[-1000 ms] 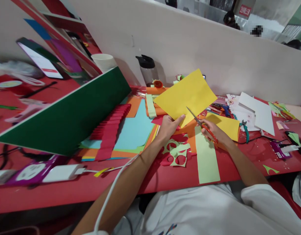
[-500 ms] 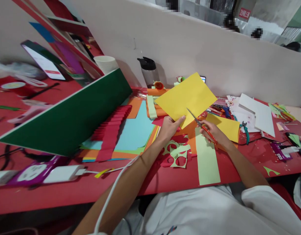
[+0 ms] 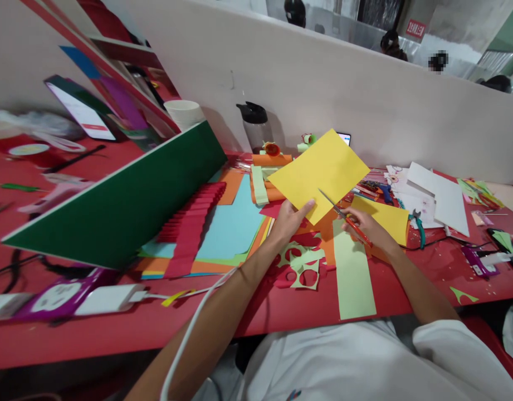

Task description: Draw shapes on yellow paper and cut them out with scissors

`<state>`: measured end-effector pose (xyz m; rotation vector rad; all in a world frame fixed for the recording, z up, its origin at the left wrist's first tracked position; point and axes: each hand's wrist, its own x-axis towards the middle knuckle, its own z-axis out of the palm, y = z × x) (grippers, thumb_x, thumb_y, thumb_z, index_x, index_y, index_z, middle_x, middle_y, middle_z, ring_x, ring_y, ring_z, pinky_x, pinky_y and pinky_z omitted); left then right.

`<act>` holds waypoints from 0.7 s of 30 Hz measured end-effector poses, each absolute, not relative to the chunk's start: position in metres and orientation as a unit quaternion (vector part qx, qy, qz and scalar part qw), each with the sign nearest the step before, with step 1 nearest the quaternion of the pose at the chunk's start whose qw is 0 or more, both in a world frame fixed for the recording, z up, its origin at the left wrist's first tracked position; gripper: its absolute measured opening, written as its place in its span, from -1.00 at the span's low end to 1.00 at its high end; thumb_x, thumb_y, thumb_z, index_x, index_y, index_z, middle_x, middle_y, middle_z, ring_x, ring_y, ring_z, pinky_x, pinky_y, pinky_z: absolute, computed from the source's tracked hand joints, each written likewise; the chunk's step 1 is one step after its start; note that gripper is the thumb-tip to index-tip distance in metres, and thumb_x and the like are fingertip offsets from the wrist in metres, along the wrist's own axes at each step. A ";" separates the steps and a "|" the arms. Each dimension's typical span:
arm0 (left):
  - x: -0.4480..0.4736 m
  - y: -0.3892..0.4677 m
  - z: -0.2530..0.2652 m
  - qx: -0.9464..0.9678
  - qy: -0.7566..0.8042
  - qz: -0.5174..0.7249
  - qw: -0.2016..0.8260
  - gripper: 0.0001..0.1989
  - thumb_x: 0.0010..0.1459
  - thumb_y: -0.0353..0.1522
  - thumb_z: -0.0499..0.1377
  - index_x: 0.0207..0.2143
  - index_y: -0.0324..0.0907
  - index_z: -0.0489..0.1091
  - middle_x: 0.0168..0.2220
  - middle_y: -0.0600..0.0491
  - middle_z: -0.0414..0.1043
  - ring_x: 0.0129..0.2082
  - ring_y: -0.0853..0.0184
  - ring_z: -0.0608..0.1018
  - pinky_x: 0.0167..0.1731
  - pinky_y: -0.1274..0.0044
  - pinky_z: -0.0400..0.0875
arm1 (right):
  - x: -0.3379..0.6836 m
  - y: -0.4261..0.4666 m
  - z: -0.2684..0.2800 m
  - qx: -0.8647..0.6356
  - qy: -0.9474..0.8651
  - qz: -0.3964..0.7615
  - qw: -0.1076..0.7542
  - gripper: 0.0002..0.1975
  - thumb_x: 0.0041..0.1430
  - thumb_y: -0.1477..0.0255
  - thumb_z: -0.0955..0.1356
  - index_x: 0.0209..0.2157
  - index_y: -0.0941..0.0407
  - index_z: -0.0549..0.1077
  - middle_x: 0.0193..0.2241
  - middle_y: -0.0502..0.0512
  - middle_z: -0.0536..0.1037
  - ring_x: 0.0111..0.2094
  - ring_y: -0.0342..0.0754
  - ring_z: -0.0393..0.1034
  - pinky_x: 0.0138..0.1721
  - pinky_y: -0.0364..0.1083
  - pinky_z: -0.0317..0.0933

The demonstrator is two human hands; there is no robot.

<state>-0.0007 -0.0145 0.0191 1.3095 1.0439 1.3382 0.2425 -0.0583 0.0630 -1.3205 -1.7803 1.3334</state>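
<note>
My left hand [image 3: 293, 218] pinches the lower left edge of a yellow sheet of paper [image 3: 323, 167], thumb on top, holding it up above the table. In my right hand [image 3: 365, 225] is a pair of scissors with red-orange handles [image 3: 358, 228]; the blades point up and left over the sheet's lower right part. Whether the blades are apart I cannot tell. Below my hands lie a pale green paper strip [image 3: 354, 278] and a pale green scrap with round holes [image 3: 304, 273] on red pieces. Another yellow sheet [image 3: 384, 217] lies behind my right hand.
A green board [image 3: 126, 200] leans at the left, beside a pleated red paper strip [image 3: 195, 234] on stacked coloured sheets. A bottle [image 3: 256, 128] stands by the partition. Teal pliers [image 3: 418, 227] and white boards [image 3: 444, 195] lie right. A white cable [image 3: 189, 334] crosses my left forearm.
The view has shifted very slightly. My hands, the yellow sheet and the scissors keep nearly the same positions, with the sheet tilted a little differently.
</note>
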 end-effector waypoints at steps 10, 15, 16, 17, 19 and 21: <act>-0.003 -0.013 0.019 0.526 0.460 0.558 0.447 -0.50 0.12 -0.04 0.38 -0.11 -0.29 0.57 -0.10 -0.19 0.69 -0.12 0.09 0.67 -0.17 0.42 0.58 | 0.250 -0.051 0.048 -0.462 -0.660 0.525 0.274 -0.45 0.21 -0.05 0.48 0.01 0.04 0.43 -0.51 -0.19 0.28 -0.66 -0.24 0.09 -0.60 -0.17 0.09; -0.002 -0.015 0.022 0.535 0.447 0.553 0.456 -0.45 0.07 -0.01 0.41 -0.07 -0.26 0.53 -0.06 -0.19 0.68 -0.09 0.07 0.68 -0.17 0.42 0.58 | 0.247 -0.052 0.051 -0.475 -0.660 0.520 0.262 -0.51 0.22 -0.02 0.47 -0.02 0.02 0.42 -0.49 -0.17 0.29 -0.65 -0.23 0.16 -0.63 -0.18 0.12; -0.002 -0.015 0.022 0.535 0.446 0.554 0.456 -0.46 0.07 -0.02 0.41 -0.08 -0.25 0.53 -0.05 -0.19 0.68 -0.07 0.07 0.68 -0.14 0.41 0.58 | 0.247 -0.053 0.052 -0.477 -0.660 0.518 0.261 -0.52 0.23 -0.02 0.46 -0.02 0.03 0.42 -0.49 -0.18 0.27 -0.65 -0.23 0.15 -0.63 -0.18 0.12; -0.002 -0.014 0.021 0.535 0.446 0.554 0.456 -0.47 0.08 -0.03 0.41 -0.08 -0.24 0.53 -0.04 -0.19 0.68 -0.06 0.07 0.68 -0.12 0.41 0.58 | 0.247 -0.053 0.052 -0.478 -0.661 0.517 0.259 -0.51 0.24 -0.02 0.46 -0.02 0.03 0.41 -0.49 -0.18 0.26 -0.66 -0.23 0.15 -0.64 -0.19 0.12; -0.002 -0.013 0.019 0.537 0.444 0.553 0.457 -0.49 0.08 -0.05 0.42 -0.09 -0.24 0.53 -0.04 -0.19 0.68 -0.05 0.07 0.68 -0.11 0.41 0.58 | 0.247 -0.053 0.053 -0.478 -0.669 0.509 0.255 -0.51 0.25 -0.02 0.45 -0.01 0.03 0.40 -0.48 -0.18 0.28 -0.65 -0.24 0.17 -0.63 -0.19 0.14; -0.002 -0.012 0.017 0.541 0.437 0.550 0.461 -0.48 0.07 -0.04 0.42 -0.07 -0.23 0.53 -0.03 -0.19 0.68 -0.06 0.07 0.67 -0.13 0.41 0.58 | 0.246 -0.054 0.053 -0.474 -0.680 0.500 0.252 -0.52 0.27 -0.02 0.44 0.00 0.03 0.38 -0.46 -0.17 0.31 -0.64 -0.24 0.20 -0.60 -0.19 0.16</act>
